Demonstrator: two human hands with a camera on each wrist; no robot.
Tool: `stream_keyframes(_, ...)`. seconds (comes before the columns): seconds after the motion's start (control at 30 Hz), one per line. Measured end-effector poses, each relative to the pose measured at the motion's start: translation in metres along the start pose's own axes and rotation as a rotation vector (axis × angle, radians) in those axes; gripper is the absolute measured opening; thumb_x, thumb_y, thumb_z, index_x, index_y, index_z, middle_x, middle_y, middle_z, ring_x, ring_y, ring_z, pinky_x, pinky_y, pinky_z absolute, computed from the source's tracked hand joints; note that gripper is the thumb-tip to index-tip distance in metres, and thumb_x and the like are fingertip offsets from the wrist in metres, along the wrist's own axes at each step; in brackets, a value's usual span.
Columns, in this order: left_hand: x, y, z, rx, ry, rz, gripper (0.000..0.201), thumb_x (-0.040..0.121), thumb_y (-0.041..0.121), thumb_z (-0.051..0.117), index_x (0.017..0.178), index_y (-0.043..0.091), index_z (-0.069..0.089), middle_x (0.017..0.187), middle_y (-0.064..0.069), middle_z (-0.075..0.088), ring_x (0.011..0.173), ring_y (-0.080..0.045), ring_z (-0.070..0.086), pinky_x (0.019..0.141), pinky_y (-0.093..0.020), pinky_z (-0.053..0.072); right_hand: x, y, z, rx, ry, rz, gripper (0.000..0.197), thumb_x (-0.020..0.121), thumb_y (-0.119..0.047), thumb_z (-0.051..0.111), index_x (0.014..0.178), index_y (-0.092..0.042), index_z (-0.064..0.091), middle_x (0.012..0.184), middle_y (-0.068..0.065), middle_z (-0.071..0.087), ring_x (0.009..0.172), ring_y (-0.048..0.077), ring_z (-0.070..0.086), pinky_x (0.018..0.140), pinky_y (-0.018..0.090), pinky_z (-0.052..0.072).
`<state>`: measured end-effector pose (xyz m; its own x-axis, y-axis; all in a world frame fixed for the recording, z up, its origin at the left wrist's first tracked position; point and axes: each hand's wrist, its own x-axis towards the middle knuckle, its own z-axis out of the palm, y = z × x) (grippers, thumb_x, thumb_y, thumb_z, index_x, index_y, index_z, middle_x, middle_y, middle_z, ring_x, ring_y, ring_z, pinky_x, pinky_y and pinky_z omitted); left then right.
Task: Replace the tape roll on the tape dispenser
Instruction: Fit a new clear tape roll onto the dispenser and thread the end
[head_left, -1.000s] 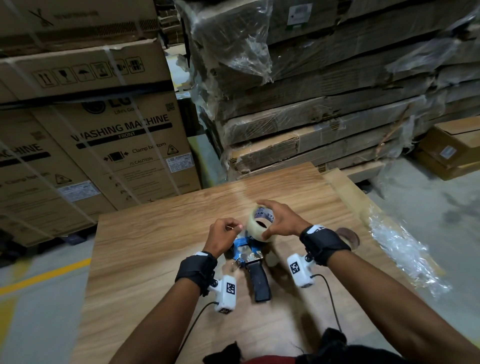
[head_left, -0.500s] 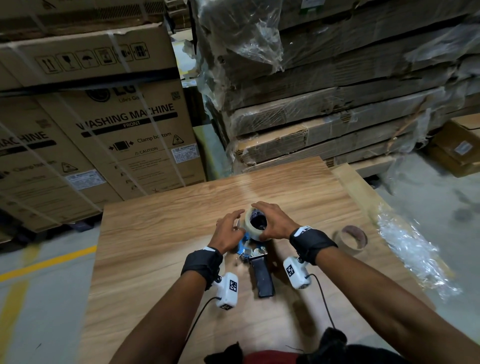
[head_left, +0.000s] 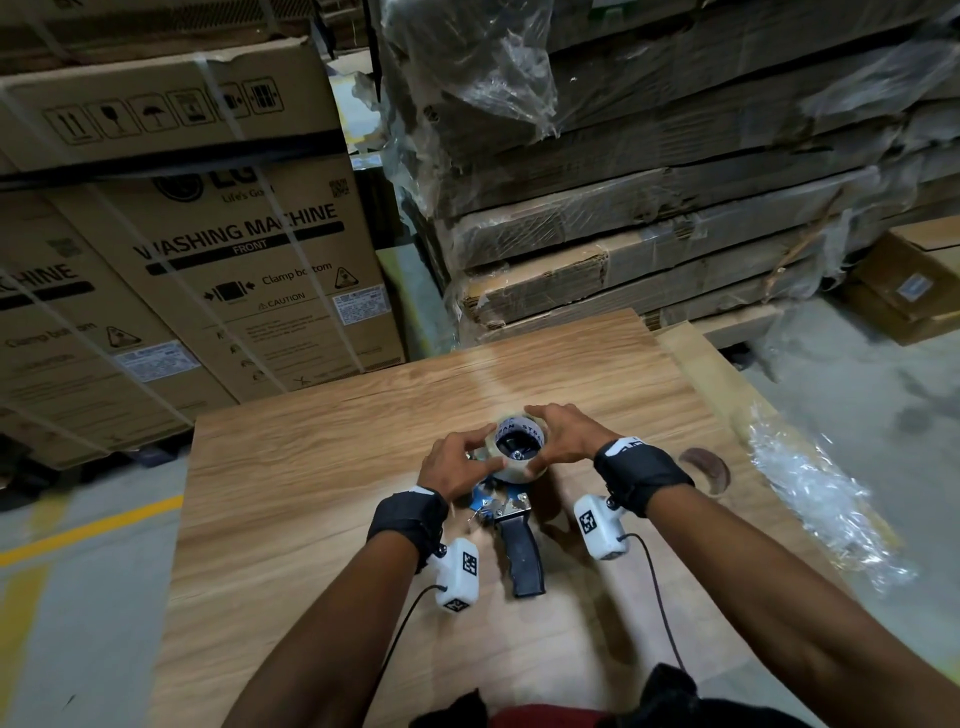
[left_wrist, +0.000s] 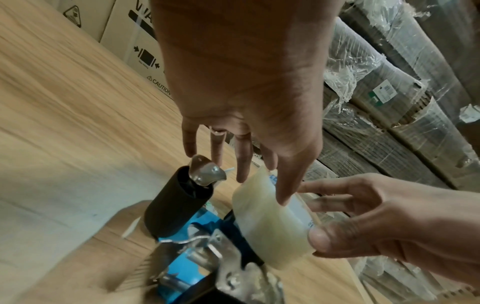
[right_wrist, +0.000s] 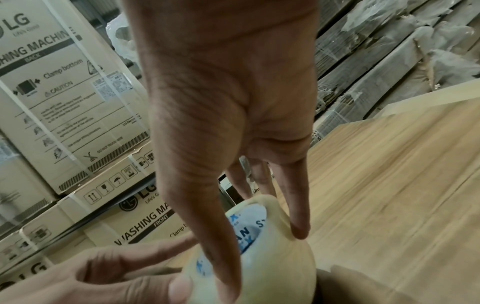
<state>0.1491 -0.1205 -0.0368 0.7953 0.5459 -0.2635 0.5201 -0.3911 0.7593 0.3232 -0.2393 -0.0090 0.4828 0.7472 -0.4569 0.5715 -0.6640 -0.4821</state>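
A clear tape roll (head_left: 511, 472) with a white printed core sits over the hub of the blue tape dispenser (head_left: 493, 506), which lies flat on the wooden table (head_left: 311, 493) with its black handle (head_left: 522, 556) pointing toward me. My left hand (head_left: 467, 457) holds the roll's left side between thumb and index finger. My right hand (head_left: 558, 436) grips its right side, thumb low and fingers over the far rim. The left wrist view shows the roll (left_wrist: 272, 222) beside the dispenser's black roller (left_wrist: 176, 207). In the right wrist view my fingers straddle the roll (right_wrist: 283, 253).
An empty brown tape core (head_left: 707, 470) lies on the table to the right of my right wrist. Crumpled plastic wrap (head_left: 826, 499) lies along the table's right edge. Washing machine boxes (head_left: 208, 249) and wrapped flat cartons (head_left: 675, 182) stand behind the table.
The roll has come down from a tilt above the dispenser to sit over its hub. My left hand has moved from beside the dispenser onto the roll.
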Motion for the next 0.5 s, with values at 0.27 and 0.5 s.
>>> stream_keyframes(0.27, 0.010, 0.008, -0.006, -0.091, -0.017, -0.088, 0.064, 0.067, 0.013, 0.089, 0.128, 0.014, 0.068, 0.127, -0.004, 0.070, 0.106, -0.005, 0.063, 0.094, -0.020, 0.049, 0.010, -0.001, 0.006, -0.011, 0.026, 0.052, 0.116, 0.059, -0.026, 0.099, 0.156, -0.013, 0.038, 0.154, 0.018, 0.044, 0.144, 0.032, 0.040, 0.115, 0.035, 0.040)
stream_keyframes(0.5, 0.015, 0.007, -0.004, -0.077, -0.014, -0.119, 0.063, 0.063, 0.013, 0.092, 0.123, 0.012, 0.071, 0.125, -0.004, 0.071, 0.098, -0.006, 0.063, 0.087, -0.019, 0.049, 0.014, 0.004, 0.012, 0.047, 0.026, 0.046, 0.116, 0.058, -0.023, 0.100, 0.156, -0.011, 0.038, 0.154, 0.017, 0.042, 0.144, 0.032, 0.040, 0.116, 0.035, 0.039)
